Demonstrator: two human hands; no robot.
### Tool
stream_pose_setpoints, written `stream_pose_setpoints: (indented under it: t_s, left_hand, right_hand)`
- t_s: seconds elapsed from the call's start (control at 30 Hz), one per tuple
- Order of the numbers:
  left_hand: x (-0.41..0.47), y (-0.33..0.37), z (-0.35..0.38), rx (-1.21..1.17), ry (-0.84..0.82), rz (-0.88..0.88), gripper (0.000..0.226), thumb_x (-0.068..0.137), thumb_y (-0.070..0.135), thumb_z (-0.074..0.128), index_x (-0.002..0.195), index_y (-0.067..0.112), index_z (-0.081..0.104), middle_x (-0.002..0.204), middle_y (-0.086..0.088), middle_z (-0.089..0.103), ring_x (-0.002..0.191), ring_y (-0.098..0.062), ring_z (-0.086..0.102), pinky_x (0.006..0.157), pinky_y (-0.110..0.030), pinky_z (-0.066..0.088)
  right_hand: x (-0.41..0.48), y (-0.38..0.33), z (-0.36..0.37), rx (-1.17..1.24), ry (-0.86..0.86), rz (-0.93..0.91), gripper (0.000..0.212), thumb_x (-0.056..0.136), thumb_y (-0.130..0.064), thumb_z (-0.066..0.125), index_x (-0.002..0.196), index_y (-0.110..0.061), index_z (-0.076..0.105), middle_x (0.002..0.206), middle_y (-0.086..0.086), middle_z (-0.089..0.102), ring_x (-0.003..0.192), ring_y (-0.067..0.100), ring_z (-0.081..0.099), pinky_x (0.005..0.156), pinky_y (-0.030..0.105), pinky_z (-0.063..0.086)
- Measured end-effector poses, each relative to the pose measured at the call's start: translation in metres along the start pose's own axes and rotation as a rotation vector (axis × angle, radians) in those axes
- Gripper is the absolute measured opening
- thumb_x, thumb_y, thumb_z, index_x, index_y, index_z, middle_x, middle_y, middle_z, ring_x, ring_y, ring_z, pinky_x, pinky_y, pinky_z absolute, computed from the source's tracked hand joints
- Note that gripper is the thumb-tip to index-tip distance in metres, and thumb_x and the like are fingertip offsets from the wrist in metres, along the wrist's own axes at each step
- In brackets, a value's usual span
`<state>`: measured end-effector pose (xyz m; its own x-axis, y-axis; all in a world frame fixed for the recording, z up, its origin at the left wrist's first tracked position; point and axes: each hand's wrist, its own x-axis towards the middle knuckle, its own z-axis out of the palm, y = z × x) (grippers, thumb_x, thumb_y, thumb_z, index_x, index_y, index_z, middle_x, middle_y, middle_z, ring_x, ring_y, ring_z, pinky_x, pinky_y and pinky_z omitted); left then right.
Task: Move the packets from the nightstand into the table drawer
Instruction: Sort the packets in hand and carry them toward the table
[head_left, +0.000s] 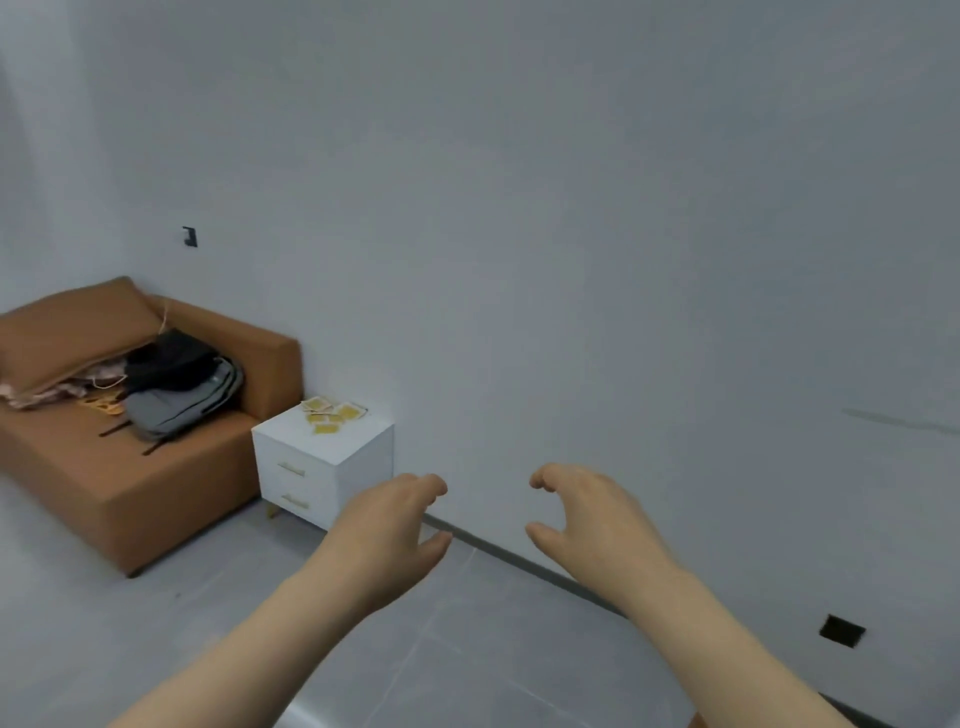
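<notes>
My left hand (395, 525) and right hand (587, 514) hang empty, fingers loosely curled. The packets (332, 412) lie scattered near the nightstand's (358, 457) back edge, well apart from me.

Packets (331, 413) lie on the nightstand (322, 467), right of the sofa (156, 488)

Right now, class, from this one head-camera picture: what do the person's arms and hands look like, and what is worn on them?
Both arms are bare. The left hand and right hand wear no gloves, and no ring, watch or bracelet shows. No sleeve appears anywhere up to the picture's bottom edge. No markings, straps or cables are visible on them.
</notes>
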<state>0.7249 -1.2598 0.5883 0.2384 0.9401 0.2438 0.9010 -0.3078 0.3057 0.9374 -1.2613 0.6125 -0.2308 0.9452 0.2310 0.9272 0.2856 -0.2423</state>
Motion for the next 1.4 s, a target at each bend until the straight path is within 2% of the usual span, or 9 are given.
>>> stream_pose_setpoints:
  t_s: [0.17, 0.47, 0.77, 1.17, 1.4]
  left_hand:
    - [0.058, -0.036, 0.017, 0.029, -0.014, -0.089, 0.041, 0.09, 0.043, 0.054, 0.128, 0.029, 0.047, 0.124, 0.012, 0.055, 0.112, -0.008, 0.052, 0.092, -0.021, 0.042]
    - [0.167, -0.152, 0.029, 0.095, -0.024, -0.201, 0.042, 0.089, 0.043, 0.054, 0.128, 0.029, 0.046, 0.127, 0.011, 0.054, 0.115, -0.009, 0.052, 0.092, -0.023, 0.043]
    - [0.275, -0.284, 0.028, 0.084, -0.048, -0.263, 0.047, 0.09, 0.046, 0.053, 0.133, 0.03, 0.043, 0.129, 0.012, 0.053, 0.116, -0.007, 0.051, 0.094, -0.024, 0.044]
    - [0.447, -0.416, 0.059, 0.102, -0.089, -0.374, 0.046, 0.09, 0.044, 0.053, 0.133, 0.029, 0.044, 0.127, 0.013, 0.054, 0.113, -0.007, 0.053, 0.092, -0.024, 0.045]
    - [0.527, -0.484, 0.077, 0.08, -0.109, -0.458, 0.044, 0.089, 0.044, 0.054, 0.13, 0.031, 0.046, 0.125, 0.014, 0.055, 0.111, -0.006, 0.054, 0.09, -0.022, 0.046]
  right_hand:
    - [0.084, 0.016, 0.032, 0.052, -0.07, -0.066, 0.046, 0.089, -0.035, 0.055, 0.133, -0.026, 0.045, 0.132, -0.008, 0.052, 0.121, 0.011, 0.047, 0.096, 0.023, 0.039]
    - [0.249, -0.003, 0.098, 0.09, -0.129, -0.15, 0.046, 0.088, -0.034, 0.055, 0.133, -0.026, 0.046, 0.131, -0.008, 0.052, 0.121, 0.011, 0.047, 0.098, 0.024, 0.04]
    - [0.403, -0.033, 0.16, 0.117, -0.199, -0.132, 0.046, 0.088, -0.034, 0.054, 0.132, -0.028, 0.046, 0.13, -0.01, 0.053, 0.12, 0.01, 0.048, 0.097, 0.023, 0.04]
    - [0.625, -0.01, 0.254, 0.158, -0.296, -0.145, 0.046, 0.088, -0.037, 0.054, 0.132, -0.028, 0.046, 0.129, -0.009, 0.054, 0.118, 0.009, 0.05, 0.095, 0.022, 0.041]
    - [0.741, -0.007, 0.301, 0.172, -0.372, -0.163, 0.047, 0.087, -0.032, 0.056, 0.133, -0.026, 0.046, 0.13, -0.009, 0.053, 0.118, 0.009, 0.049, 0.094, 0.022, 0.041]
